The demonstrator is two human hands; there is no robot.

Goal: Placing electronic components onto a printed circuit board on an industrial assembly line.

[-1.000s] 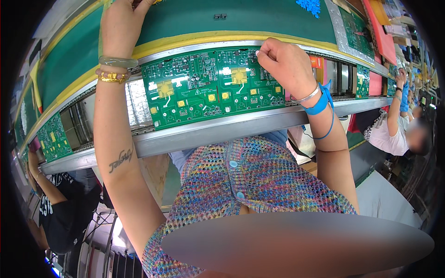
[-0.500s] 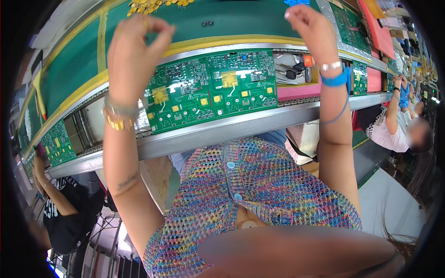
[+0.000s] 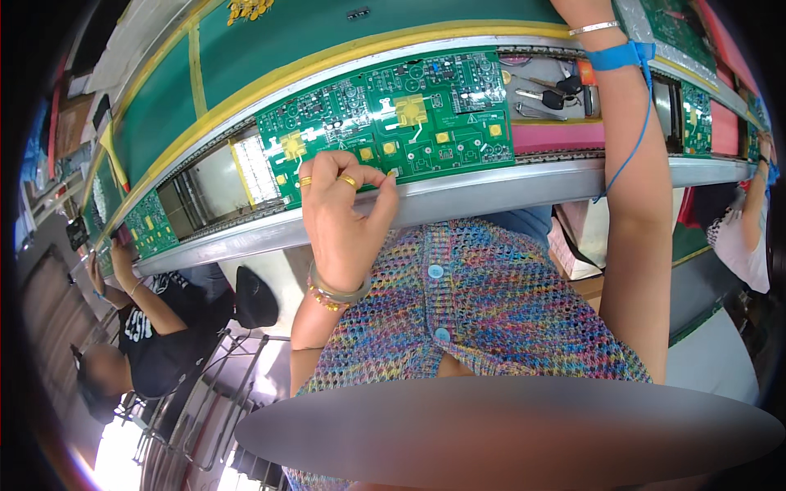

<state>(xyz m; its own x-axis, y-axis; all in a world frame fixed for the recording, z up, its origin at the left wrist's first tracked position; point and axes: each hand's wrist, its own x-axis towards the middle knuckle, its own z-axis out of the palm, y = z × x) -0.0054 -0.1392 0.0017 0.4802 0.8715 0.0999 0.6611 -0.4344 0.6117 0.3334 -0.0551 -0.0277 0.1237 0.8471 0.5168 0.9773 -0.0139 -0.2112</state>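
Note:
A green printed circuit board panel [image 3: 446,98] with yellow parts and white markings lies on the metal conveyor rails. Over its near edge, my left hand [image 3: 348,209] is closed, thumb and forefinger pinched together at the board's lower middle. Whatever sits between those fingertips is too small to make out. At the top edge my right hand [image 3: 583,11] is cut off, so its fingers are hidden; a blue wrist strap with a cord circles that wrist. A pile of yellow components [image 3: 250,10] and a small black component [image 3: 359,14] rest on the green mat beyond the rails.
The near metal rail [image 3: 458,186] runs between my body and the board. Right of the board, keys [image 3: 551,99] and tools lie in a tray. More boards [image 3: 150,227] sit along the line. A co-worker in black [image 3: 176,327] works at left, another at right.
My left hand has come back from over the mat, down and right to the board's near edge. My right hand has moved up, mostly out of the picture. The whole view has shifted.

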